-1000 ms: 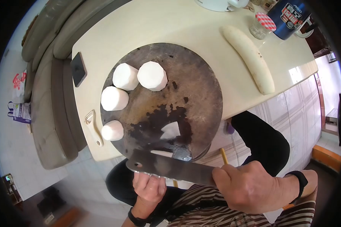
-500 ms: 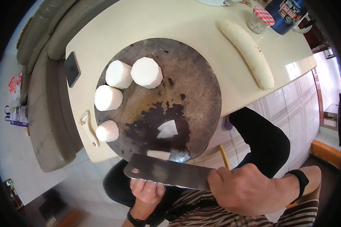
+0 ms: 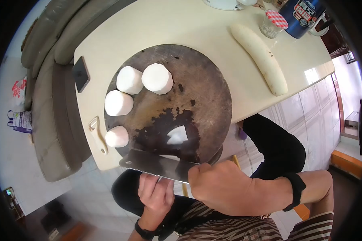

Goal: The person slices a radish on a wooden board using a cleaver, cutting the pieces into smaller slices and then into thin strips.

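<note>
My right hand [image 3: 229, 188] is closed around the handle of a cleaver [image 3: 161, 165], its broad blade reaching left over the near edge of a round chopping board [image 3: 205, 84]. Below the blade is my left hand [image 3: 156, 193] with curled fingers; the blade hides part of them, and whatever they hold cannot be made out. Two small white radish pieces [image 3: 177, 135] lie on the board's wet dark patch. Along its left side stand peeled white radish chunks [image 3: 157, 78], with a smaller chunk [image 3: 117, 136] nearest me. A pale strip behind the cleaver is mostly covered.
A peeler [image 3: 96, 134] and a phone [image 3: 81, 74] lie on the table [image 3: 108, 44] left of the board. To the right is a long whole white radish [image 3: 259, 58]. A jar with a checked lid [image 3: 274, 24] and a blue canister [image 3: 302, 18] stand at the far right.
The cleaver and my right hand have shifted left and up toward the board, covering more of the pale, shiny-ended object at its near edge. My left hand has risen slightly.
</note>
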Tool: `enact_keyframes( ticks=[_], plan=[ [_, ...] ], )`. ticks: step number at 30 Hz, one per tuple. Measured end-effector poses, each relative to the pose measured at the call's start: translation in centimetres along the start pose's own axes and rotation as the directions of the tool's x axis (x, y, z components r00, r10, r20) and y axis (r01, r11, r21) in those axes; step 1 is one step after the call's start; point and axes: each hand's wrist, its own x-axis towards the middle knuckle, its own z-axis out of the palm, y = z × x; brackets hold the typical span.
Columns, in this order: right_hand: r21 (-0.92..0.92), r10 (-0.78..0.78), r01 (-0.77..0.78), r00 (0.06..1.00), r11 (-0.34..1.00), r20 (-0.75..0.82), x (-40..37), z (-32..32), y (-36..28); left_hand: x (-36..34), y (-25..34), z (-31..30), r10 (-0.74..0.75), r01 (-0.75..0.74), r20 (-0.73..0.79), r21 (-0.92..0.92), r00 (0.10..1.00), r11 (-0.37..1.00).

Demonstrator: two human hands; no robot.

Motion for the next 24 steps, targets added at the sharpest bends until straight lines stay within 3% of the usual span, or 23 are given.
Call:
enact_keyframes(
  ticks=[6,9,18,24],
  plan=[
    [-0.106,0.103,-0.094,0.991,0.990,0.086,-1.8,-1.7,0.5,0.5,0.3,0.7,0.011,-0.015,-0.070,-0.052,0.997,0.999],
    [-0.076,0.173,-0.172,0.985,0.982,0.014,-2.6,-2.9,0.7,0.5,0.0,1.0,0.044,-0.049,-0.119,-0.041,0.992,0.998],
    [-0.115,0.073,-0.062,0.993,0.991,0.089,-4.2,-3.7,-1.5,-1.8,-0.9,0.4,0.020,-0.019,-0.025,0.030,0.999,0.999],
    [-0.117,0.126,-0.114,0.987,0.987,0.097,-4.3,-3.4,-1.7,-2.2,-0.9,0.2,0.018,-0.018,-0.021,0.028,1.000,0.999]
  ],
)
